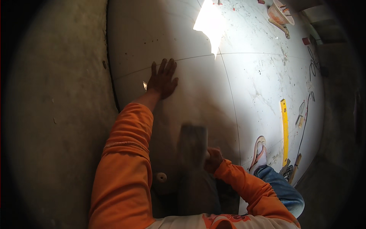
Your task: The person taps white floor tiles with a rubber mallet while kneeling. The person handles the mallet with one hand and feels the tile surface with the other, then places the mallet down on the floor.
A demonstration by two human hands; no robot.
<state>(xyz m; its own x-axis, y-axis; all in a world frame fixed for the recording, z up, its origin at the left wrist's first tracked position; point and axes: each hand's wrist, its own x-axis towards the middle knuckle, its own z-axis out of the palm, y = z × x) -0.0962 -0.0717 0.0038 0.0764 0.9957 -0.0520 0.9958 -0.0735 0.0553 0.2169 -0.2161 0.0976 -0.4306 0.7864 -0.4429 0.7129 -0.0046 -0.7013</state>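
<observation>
My left hand (164, 81) lies flat on a large pale floor tile (190, 87), fingers spread, close to the tile's left edge and just short of a joint line. A mallet with a broad dark head (193, 144), blurred by motion, is gripped in my right hand (214, 159). Its head is over the near part of the tile, and most of its handle is hidden by my fingers. Whether the head touches the tile, I cannot tell. Near my left sleeve sits a small round pale piece (162, 177) with a hole in its middle.
A rough grey concrete surface (57, 84) borders the tiles on the left, past a dark gap. To the right lie a yellow spirit level (284, 129), a trowel (301, 110) and a dark cable (312, 65). A bucket (279, 14) stands far right. My sandalled foot (259, 150) rests on the tiles.
</observation>
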